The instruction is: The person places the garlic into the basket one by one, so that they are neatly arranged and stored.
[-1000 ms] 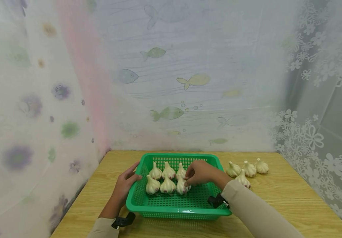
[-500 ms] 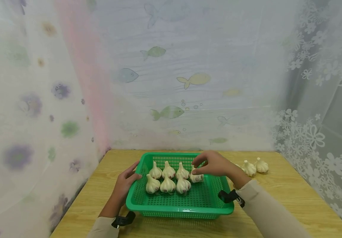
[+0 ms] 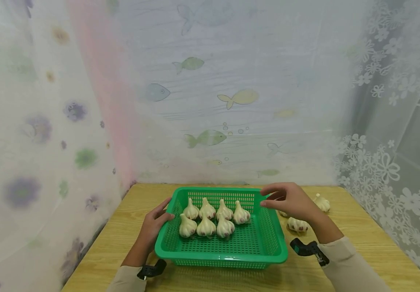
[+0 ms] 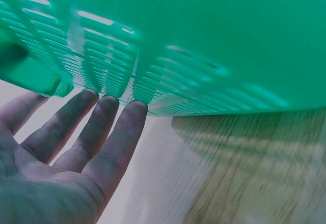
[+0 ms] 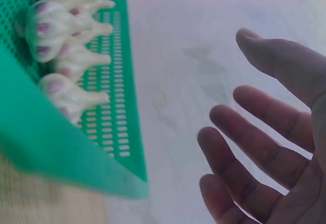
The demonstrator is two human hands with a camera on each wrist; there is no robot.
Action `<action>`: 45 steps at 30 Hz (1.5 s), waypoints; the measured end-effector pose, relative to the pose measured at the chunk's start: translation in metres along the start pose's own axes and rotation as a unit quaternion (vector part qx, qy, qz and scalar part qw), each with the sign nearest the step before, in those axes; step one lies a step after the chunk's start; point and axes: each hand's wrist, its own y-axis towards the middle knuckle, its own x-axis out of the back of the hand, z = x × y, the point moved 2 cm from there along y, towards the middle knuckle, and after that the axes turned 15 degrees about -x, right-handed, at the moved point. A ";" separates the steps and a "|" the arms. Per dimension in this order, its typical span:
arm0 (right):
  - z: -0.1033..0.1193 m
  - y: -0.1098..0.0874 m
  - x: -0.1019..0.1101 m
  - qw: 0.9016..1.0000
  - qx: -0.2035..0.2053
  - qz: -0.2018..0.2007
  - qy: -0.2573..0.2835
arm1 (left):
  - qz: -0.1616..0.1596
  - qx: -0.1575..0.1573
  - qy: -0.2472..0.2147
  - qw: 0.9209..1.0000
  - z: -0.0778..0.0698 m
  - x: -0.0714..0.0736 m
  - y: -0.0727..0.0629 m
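Several garlic bulbs [image 3: 225, 228] stand in two rows inside a green plastic basket [image 3: 220, 258], their stems pointing up. My left hand [image 3: 152, 223] rests against the basket's left side, thumb at the rim. In the left wrist view, its fairly straight fingers [image 4: 114, 150] touch the slotted outer wall. Above the basket's right rim hovers my right hand [image 3: 290, 199], fingers spread and loosely bent, with nothing in them. The right wrist view shows this hand [image 5: 270, 147] apart from the basket. Below and beyond it lie loose garlic bulbs [image 3: 298, 224], partly hidden by the hand and forearm.
The basket stands on a wood-grain table [image 3: 363, 243]. One more garlic bulb [image 3: 322, 202] lies at the back right, behind the right wrist. Printed curtains [image 3: 231, 121] hang behind the table and at both sides.
My right hand has let go of a garlic bulb at the right end of the back row. It has moved right, out over the rim. My left hand has stayed put.
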 end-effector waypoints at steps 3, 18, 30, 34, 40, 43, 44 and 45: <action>-0.008 -0.008 0.006 0.999 -0.005 -0.038 0.009 | 0.000 -0.001 -0.001 1.000 -0.001 0.000 0.000; -0.059 -0.035 0.031 0.987 -0.084 -0.131 0.042 | -0.001 -0.009 -0.001 1.000 0.003 0.001 0.002; -0.109 -0.039 0.038 0.983 -0.132 -0.109 0.058 | -0.001 -0.005 0.001 1.000 0.000 0.000 0.000; -0.126 -0.039 0.036 0.981 -0.154 -0.088 0.078 | 0.000 -0.003 -0.002 1.000 0.002 0.001 0.000; -0.145 -0.037 0.030 0.976 -0.177 -0.069 0.103 | -0.002 -0.004 -0.004 1.000 0.004 0.001 0.000; -0.154 -0.038 0.025 0.974 -0.181 -0.059 0.122 | -0.002 -0.004 -0.008 1.000 0.004 0.001 0.000; -0.156 -0.038 0.023 0.972 -0.186 -0.056 0.130 | -0.002 -0.005 -0.010 1.000 0.005 0.001 0.000; -0.159 -0.038 0.021 0.972 -0.187 -0.053 0.132 | -0.003 -0.005 -0.012 1.000 0.005 0.001 0.001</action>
